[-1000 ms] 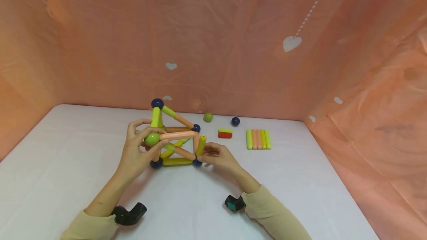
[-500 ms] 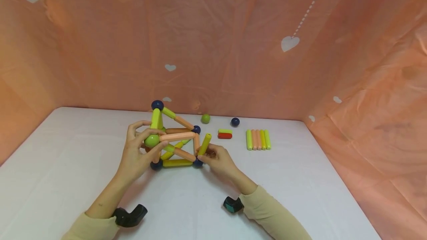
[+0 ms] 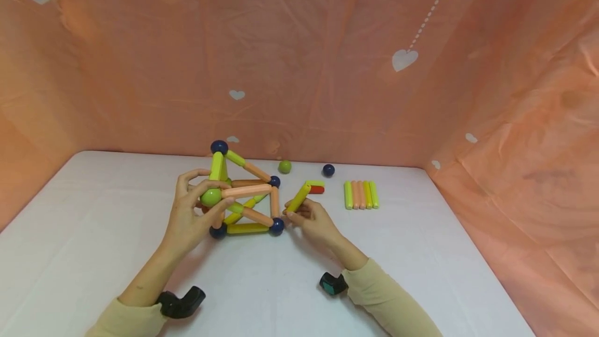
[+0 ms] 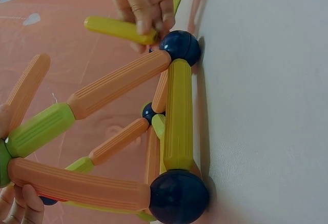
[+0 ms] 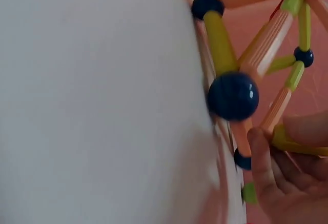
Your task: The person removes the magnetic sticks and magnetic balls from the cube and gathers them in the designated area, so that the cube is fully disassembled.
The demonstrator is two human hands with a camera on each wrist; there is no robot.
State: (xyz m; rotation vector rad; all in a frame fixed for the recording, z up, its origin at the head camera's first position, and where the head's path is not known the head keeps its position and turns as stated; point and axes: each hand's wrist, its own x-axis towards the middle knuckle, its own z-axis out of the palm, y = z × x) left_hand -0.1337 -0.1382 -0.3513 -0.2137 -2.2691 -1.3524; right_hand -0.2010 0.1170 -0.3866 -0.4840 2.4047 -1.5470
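Note:
A frame of magnetic rods and balls stands on the table in the head view, with orange, green and yellow rods and navy balls at its corners. My left hand (image 3: 187,212) grips it at a green ball (image 3: 211,197), from which a loose-ended orange rod (image 3: 245,191) sticks out. Just right of the front navy ball (image 3: 276,226), my right hand (image 3: 318,225) pinches a yellow magnetic rod (image 3: 298,199) that leans up to the right. In the left wrist view this yellow rod (image 4: 115,27) lies beside the corner ball (image 4: 180,47), held between thumb and fingers.
Behind the frame sit a loose green ball (image 3: 285,167) and a navy ball (image 3: 328,170). A short red rod (image 3: 317,190) and a short green one (image 3: 315,183) lie partly behind the held rod. Farther right, several rods (image 3: 362,195) are lined up side by side.
My right hand has pulled the yellow rod off the front navy ball, moving it right and tilting it over. My left hand stays on the green ball.

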